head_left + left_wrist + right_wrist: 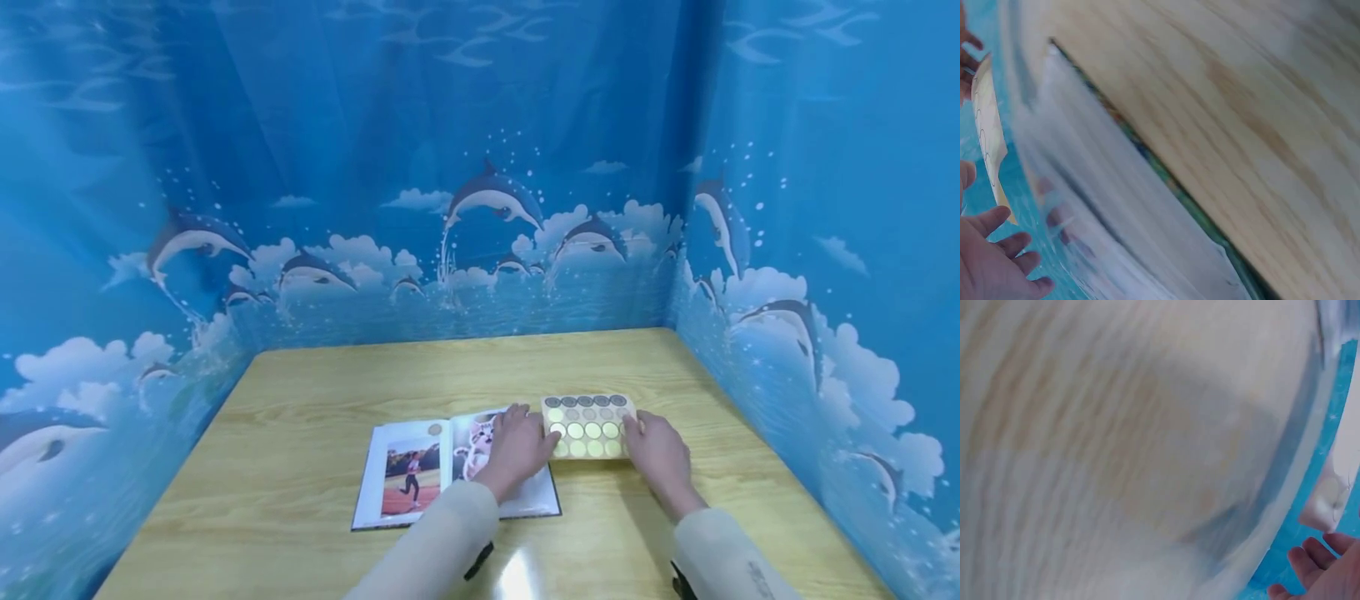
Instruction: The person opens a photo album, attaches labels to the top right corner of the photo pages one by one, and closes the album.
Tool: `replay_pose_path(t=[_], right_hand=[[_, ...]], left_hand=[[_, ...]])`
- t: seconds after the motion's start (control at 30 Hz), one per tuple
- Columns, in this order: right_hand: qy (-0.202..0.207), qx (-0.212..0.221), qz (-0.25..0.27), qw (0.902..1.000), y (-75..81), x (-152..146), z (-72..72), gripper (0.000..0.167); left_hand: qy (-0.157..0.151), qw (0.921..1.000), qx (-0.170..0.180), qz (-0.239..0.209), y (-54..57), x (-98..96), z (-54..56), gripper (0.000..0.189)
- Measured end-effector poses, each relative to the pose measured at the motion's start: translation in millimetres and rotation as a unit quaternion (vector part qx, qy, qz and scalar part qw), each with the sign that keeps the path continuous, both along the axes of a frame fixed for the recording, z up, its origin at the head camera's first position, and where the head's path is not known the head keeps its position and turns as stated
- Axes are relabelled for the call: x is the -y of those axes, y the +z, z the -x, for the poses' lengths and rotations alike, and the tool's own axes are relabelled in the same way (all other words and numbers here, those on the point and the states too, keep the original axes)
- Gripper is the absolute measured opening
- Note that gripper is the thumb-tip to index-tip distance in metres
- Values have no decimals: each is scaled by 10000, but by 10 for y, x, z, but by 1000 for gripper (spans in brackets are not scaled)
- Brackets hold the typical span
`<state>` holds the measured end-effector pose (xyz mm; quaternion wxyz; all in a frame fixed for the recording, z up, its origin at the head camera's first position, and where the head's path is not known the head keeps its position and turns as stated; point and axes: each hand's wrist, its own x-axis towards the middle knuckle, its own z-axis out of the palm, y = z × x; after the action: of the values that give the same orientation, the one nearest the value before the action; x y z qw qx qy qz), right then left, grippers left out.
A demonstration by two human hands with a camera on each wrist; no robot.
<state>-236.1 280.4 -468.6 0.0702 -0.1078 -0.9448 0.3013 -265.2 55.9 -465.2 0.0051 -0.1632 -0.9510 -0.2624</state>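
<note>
A cream sheet of round stickers [592, 427] is held up over the table, its circles set in rows with the top row darker. My left hand [517, 446] pinches its left edge, thumb in front. At the opposite edge my right hand [660, 454] pinches the sheet too. Beneath my left arm lies an open photo album [375, 508], with a running person pictured on the left page and a cat on the right. A round sticker [435, 429] sits near the top of the left page. In the left wrist view, the sheet [988, 119] is seen nearly edge-on.
The album and both hands are over a wood-grain table [285, 433]. Blue curtains [360, 167] printed with dolphins and clouds stand along its back and sides.
</note>
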Motion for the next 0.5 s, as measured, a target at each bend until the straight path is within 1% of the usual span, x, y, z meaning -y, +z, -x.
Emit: replay_pose_path(t=[0.03, 0.07, 0.1, 0.17, 0.23, 0.27, 0.3, 0.43, 0.5], right_hand=[[-71, -47, 179, 9998, 18, 22, 3, 63], [-125, -98, 338, 9993, 37, 45, 3, 64], [-184, -149, 495, 9985, 55, 70, 2, 63], [-278, -235, 802, 9961, 88, 119, -1, 62], [-300, -345, 1022, 9937, 114, 168, -5, 59], [-297, -376, 1109, 9927, 123, 190, -7, 59], [-288, -403, 1176, 9918, 129, 210, -7, 58], [-207, -422, 1221, 9914, 109, 276, -7, 56], [-183, -401, 1194, 9919, 85, 296, -8, 55]], left_hand=[[85, 9990, 121, -423, 30, 21, -1, 47], [163, 9957, 256, -873, 58, 43, 1, 45], [244, 9897, 439, -1340, 81, 64, 7, 44], [432, 9719, 814, -2167, 120, 110, 25, 43], [553, 9536, 1080, -2754, 146, 156, 58, 37], [610, 9450, 1224, -2972, 156, 178, 78, 34], [681, 9380, 1347, -3121, 162, 198, 97, 31], [820, 9214, 1672, -3411, 172, 270, 146, 20], [856, 9158, 1824, -3474, 176, 289, 148, 17]])
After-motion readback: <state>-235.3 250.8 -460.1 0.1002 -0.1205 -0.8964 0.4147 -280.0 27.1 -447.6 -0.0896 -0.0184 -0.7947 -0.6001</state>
